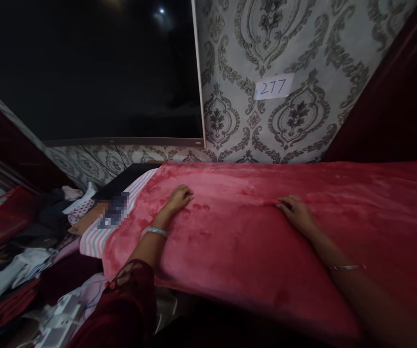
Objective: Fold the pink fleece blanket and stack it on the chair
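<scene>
A red plush blanket [230, 241] lies spread over a long surface below the wall. My left hand [180, 198] is over its left part, fingers curled in and thumb close to them; whether any fabric is pinched there I cannot make out. Farther right, my right hand [298, 212] is closed, with thumb and forefinger pinching a small raised fold of the blanket. Shallow creases run across the fabric between the two hands. Under the blanket's left end shows a striped cloth [95, 241].
A large dark television [92, 72] hangs above the left side. Patterned wallpaper [230, 121] carries a paper label [274, 87] reading 277. A pixelated dark item [114, 210] rests on the striped cloth. Heaped clothes [30, 266] and a red bag [7, 212] lie at the left.
</scene>
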The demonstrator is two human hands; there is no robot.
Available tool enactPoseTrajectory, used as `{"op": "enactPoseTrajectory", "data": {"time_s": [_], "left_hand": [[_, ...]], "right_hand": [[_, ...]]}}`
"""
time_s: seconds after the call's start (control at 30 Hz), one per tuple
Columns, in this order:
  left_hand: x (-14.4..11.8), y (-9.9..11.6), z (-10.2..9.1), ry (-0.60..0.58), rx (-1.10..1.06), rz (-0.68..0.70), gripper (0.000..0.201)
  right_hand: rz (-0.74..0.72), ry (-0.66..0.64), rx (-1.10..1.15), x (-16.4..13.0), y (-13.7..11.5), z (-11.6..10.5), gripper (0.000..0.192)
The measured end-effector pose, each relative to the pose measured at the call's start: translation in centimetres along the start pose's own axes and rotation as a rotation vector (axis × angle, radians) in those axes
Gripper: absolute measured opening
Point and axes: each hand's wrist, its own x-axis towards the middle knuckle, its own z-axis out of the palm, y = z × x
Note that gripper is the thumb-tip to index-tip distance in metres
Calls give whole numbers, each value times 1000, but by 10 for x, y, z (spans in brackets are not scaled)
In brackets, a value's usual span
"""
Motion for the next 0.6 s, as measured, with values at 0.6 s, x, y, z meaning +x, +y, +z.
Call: {"op": "enactPoseTrajectory", "data": {"time_s": [0.6], "left_hand": [[-4,18,-2,270,119,-120,17]], "right_hand": [[-95,96,-80,0,-8,-5,38]]}}
